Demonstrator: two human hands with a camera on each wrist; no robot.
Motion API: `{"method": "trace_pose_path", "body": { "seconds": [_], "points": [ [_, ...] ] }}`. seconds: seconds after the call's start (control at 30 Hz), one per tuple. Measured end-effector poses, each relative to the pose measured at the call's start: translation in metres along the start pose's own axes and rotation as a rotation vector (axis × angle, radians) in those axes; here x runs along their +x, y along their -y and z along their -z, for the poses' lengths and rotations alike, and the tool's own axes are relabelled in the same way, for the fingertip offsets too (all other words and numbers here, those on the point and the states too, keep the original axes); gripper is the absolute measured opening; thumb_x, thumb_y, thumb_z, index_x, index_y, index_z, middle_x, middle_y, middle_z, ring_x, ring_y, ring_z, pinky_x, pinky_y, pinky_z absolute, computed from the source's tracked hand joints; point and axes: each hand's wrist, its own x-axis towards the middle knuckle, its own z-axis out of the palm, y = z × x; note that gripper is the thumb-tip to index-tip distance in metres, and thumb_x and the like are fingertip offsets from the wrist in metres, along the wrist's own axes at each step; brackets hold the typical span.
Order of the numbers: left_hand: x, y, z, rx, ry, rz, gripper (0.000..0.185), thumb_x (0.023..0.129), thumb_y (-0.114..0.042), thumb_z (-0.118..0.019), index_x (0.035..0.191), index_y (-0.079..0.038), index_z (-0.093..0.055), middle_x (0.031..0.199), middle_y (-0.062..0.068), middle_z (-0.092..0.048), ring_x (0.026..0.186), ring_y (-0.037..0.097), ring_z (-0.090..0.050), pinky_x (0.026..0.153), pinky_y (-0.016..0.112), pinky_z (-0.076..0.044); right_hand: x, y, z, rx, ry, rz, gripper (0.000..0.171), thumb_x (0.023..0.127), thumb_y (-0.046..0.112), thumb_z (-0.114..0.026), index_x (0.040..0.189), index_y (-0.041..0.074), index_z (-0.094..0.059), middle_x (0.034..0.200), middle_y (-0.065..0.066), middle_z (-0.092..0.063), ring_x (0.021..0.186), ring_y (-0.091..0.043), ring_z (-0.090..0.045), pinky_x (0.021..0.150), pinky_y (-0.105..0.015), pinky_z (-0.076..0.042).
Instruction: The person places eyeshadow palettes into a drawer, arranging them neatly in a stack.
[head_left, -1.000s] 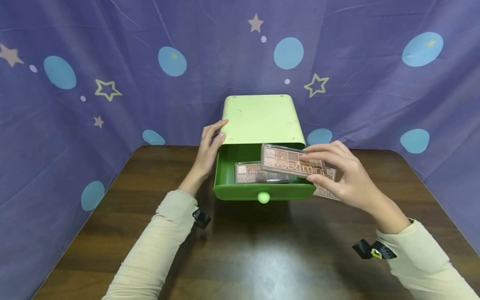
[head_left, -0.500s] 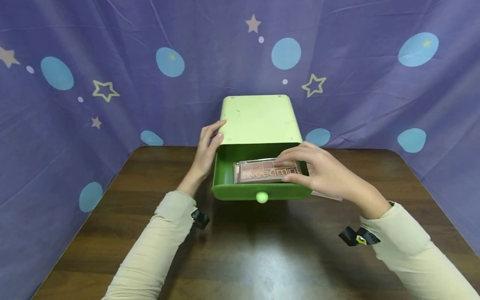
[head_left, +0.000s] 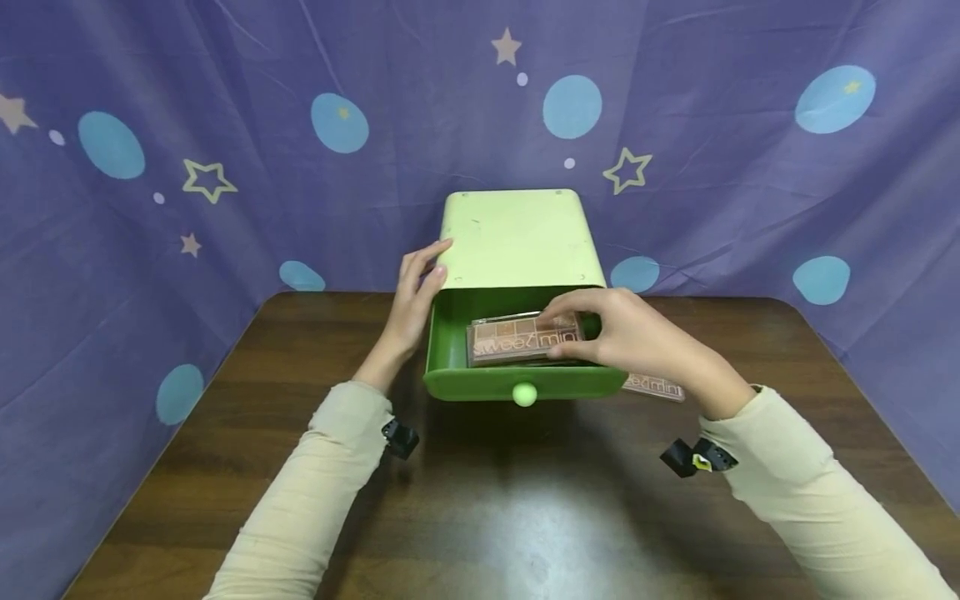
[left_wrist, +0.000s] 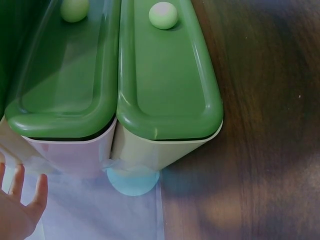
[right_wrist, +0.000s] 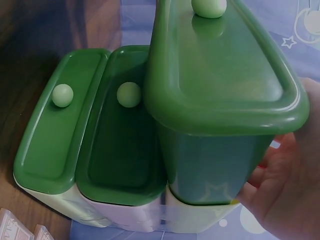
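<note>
The eyeshadow palette (head_left: 525, 338) sits low in the open top drawer (head_left: 450, 350) of the green drawer box (head_left: 517, 237), lying flat on top of another palette already in there — only an edge of that lower one shows. My right hand (head_left: 630, 337) is over the right end of the top palette, fingers curled round its edge and thumb at its near side, so I am holding it there inside the drawer. The printed lid faces up, its lettering readable from my head view.

My left hand (head_left: 412, 304) rests against the left side of the box, near its top front corner, fingers straight and lightly spread, pressing on the pale green shell rather than gripping anything. From my left wrist view I see only my fingertips (left_wrist: 20, 210) at the bottom corner and two shut lower drawers (left_wrist: 165, 70) with their round knobs.

The pulled-out drawer has a pale green knob (head_left: 524, 394) at its front, pointing toward me. One more palette (head_left: 654, 387) lies on the brown desk (head_left: 480, 500), just beside the drawer's right front corner, partly hidden under my right wrist. Behind the desk hangs a purple cloth (head_left: 225, 100) with stars and blue dots.
</note>
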Motion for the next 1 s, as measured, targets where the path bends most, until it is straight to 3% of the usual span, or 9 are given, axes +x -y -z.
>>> {"method": "trace_pose_path", "body": {
  "seconds": [0.2, 0.47, 0.8, 1.0],
  "points": [
    [0.000, -0.001, 0.001, -0.007, 0.005, 0.010, 0.045, 0.100, -0.018, -0.046, 0.143, -0.003, -0.050, 0.140, 0.017, -0.037, 0.127, 0.029, -0.037, 0.105, 0.047, -0.033, 0.007, 0.002, -0.002, -0.011, 0.049, -0.047, 0.035, 0.082, 0.029, -0.082, 0.115, 0.022, -0.072, 0.099, 0.014, -0.071, 0.072, -0.011, -0.056, 0.067, -0.034, -0.045],
    [0.000, -0.001, 0.000, -0.016, 0.019, 0.007, 0.047, 0.100, -0.016, -0.046, 0.144, 0.001, -0.047, 0.143, 0.020, -0.034, 0.128, 0.032, -0.035, 0.105, 0.048, -0.033, 0.015, -0.006, -0.009, -0.068, 0.058, -0.013, 0.042, 0.079, 0.030, -0.085, 0.118, 0.019, -0.072, 0.088, 0.010, -0.064, 0.077, -0.015, -0.055, 0.071, -0.034, -0.045],
    [-0.001, -0.002, 0.001, -0.006, 0.011, -0.003, 0.046, 0.100, -0.019, -0.047, 0.143, -0.002, -0.049, 0.141, 0.018, -0.037, 0.126, 0.030, -0.037, 0.105, 0.047, -0.033, 0.015, -0.010, -0.010, -0.076, 0.049, 0.041, 0.047, 0.078, 0.025, -0.085, 0.122, 0.015, -0.070, 0.109, 0.005, -0.068, 0.087, -0.013, -0.057, 0.080, -0.038, -0.049],
    [0.000, -0.002, 0.001, -0.007, 0.011, 0.003, 0.047, 0.100, -0.018, -0.046, 0.144, -0.001, -0.048, 0.142, 0.020, -0.035, 0.128, 0.032, -0.036, 0.106, 0.050, -0.033, 0.007, -0.015, -0.008, -0.003, -0.049, 0.133, 0.041, 0.082, 0.015, -0.082, 0.121, 0.012, -0.069, 0.120, 0.000, -0.067, 0.110, -0.017, -0.062, 0.095, -0.038, -0.049]
  ]
}}
